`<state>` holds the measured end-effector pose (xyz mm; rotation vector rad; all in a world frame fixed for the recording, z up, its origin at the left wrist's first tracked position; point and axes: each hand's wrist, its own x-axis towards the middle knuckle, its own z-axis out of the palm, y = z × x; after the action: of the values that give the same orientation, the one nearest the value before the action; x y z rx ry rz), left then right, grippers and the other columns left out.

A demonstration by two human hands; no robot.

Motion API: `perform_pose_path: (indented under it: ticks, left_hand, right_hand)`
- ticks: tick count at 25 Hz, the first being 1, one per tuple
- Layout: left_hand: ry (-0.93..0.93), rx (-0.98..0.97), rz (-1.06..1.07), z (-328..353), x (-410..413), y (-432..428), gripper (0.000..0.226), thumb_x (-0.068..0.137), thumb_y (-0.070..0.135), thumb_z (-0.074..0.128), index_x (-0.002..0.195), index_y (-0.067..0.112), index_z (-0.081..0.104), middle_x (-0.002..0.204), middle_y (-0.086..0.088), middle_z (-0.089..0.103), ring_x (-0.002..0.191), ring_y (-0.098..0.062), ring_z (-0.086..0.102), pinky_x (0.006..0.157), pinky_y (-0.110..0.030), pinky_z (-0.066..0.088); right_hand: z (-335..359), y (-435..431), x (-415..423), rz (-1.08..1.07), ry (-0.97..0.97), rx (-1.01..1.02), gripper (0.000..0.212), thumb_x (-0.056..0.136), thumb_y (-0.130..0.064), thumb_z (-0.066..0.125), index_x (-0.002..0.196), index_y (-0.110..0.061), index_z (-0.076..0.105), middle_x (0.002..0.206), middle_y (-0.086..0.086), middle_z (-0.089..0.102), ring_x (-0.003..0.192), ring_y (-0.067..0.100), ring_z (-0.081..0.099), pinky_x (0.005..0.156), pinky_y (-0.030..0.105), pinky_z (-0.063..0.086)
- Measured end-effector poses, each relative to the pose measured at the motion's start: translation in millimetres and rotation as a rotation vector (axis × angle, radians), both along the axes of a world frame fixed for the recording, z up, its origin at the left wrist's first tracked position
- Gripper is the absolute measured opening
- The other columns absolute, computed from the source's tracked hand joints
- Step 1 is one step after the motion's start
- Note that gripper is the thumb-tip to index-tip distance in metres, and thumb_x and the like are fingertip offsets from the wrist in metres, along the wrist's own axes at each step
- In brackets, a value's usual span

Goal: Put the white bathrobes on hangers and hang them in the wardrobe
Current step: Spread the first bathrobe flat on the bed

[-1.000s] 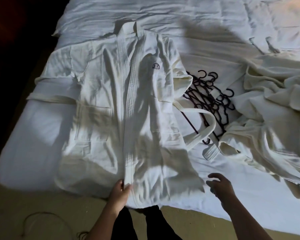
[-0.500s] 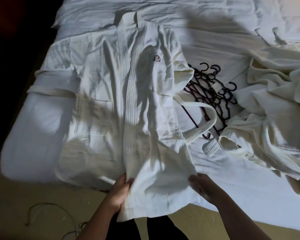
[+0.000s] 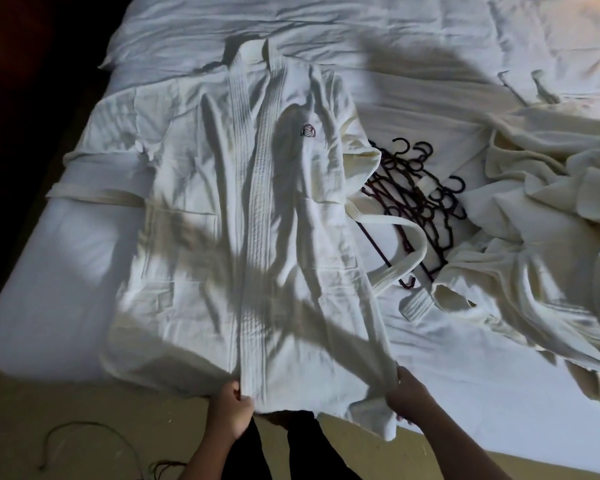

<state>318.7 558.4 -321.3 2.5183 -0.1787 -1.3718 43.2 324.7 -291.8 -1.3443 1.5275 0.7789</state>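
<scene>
Left grip (image 3: 231, 408) pinches the robe (image 3: 257, 202) at its hem, by the front band; right grip (image 3: 407, 398) clutches the hem's right corner. The robe lies flat, front up, on the bed (image 3: 66, 271), hem at the near edge. Dark hangers (image 3: 416, 188), seemingly tangled, lie just beside it, with a second robe (image 3: 534, 220) heaped farther right.

One white bathrobe (image 3: 257, 237) lies spread front-up on the bed (image 3: 59, 271), collar toward the far edge, hem over the near edge, a dark emblem (image 3: 307, 130) on its chest. A second bathrobe (image 3: 534, 237) lies crumpled near the right edge, dark hangers (image 3: 416, 202) heaped between them.
</scene>
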Motion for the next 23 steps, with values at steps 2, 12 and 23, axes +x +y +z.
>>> perform_pose_path:
  ticks: [2, 12, 23]
  left_hand:
    - [-0.042, 0.099, -0.096, -5.8, 6.7, 4.4, 0.006, 0.083, 0.016, 0.066, 0.078, 0.017, 0.063, 0.073, -0.002, 0.066, 0.068, -0.017, 0.059, 0.060, -0.029, 0.042]
    - [-0.080, 0.148, -0.230, -7.7, 29.4, -12.2, 0.035, 0.094, 0.045, 0.061, 0.074, 0.016, 0.055, 0.088, -0.005, 0.070, 0.092, -0.026, 0.069, 0.074, -0.031, 0.050]
    - [-0.098, -0.111, -0.284, 27.0, 96.6, -107.3, 0.011, 0.088, 0.026, 0.058, 0.079, 0.028, 0.061, 0.080, 0.007, 0.069, 0.084, -0.014, 0.068, 0.080, -0.034, 0.055]
  right_hand:
    - [10.5, -9.5, 16.6, 0.148, 0.065, 0.078, 0.031, 0.082, -0.013, 0.043, 0.112, -0.022, 0.045, 0.078, 0.007, 0.063, 0.052, 0.015, 0.059, 0.037, 0.021, 0.041]
    - [11.9, -36.5, 10.1, 0.191, 0.215, 0.295, 0.015, 0.090, -0.023, 0.053, 0.097, -0.010, 0.056, 0.068, 0.012, 0.066, 0.046, 0.017, 0.056, 0.048, 0.019, 0.042]
    - [-0.1, -81.6, 30.1, 0.035, 0.093, -0.168, 0.060, 0.095, -0.062, 0.039, 0.077, -0.013, 0.068, 0.056, -0.002, 0.057, 0.068, 0.023, 0.067, 0.065, 0.030, 0.049]
